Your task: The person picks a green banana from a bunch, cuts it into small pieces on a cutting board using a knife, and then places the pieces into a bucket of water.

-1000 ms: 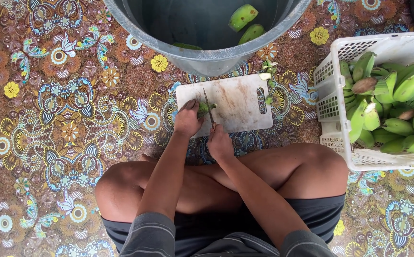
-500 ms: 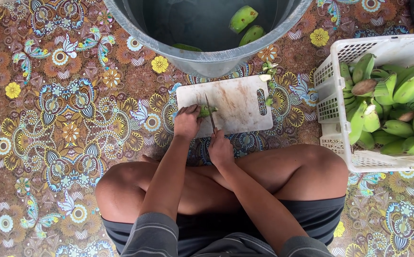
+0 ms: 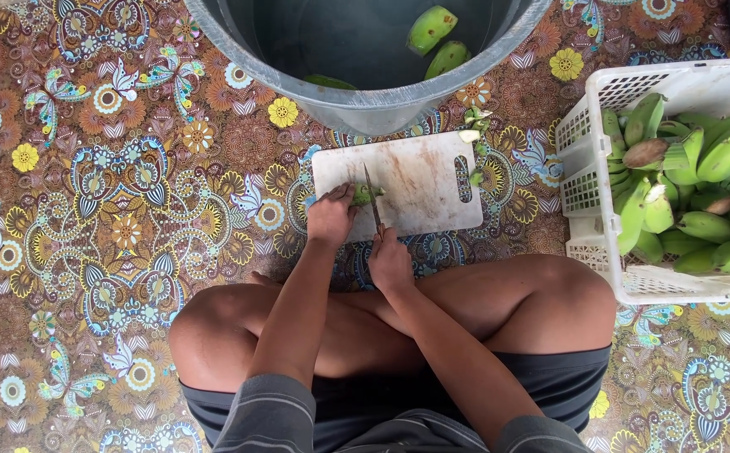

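Patterned brown floor matting with flowers and butterflies (image 3: 88, 210) lies under a worn white plastic cutting board (image 3: 419, 180), set just before a grey tub (image 3: 357, 109). On the board's near-left part, the left hand (image 3: 330, 216) closes its fingers on a small green banana piece (image 3: 365, 194), while the right hand (image 3: 390, 262) grips a thin-bladed knife (image 3: 372, 200). The blade sits just beside the left fingertips; a slip on the small piece could nick them. A white plastic basket of green bananas (image 3: 587, 180) stands to the right.

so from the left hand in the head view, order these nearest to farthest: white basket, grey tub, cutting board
1. cutting board: directly under the left hand
2. grey tub: ahead, past the board
3. white basket: far right, holding green bananas
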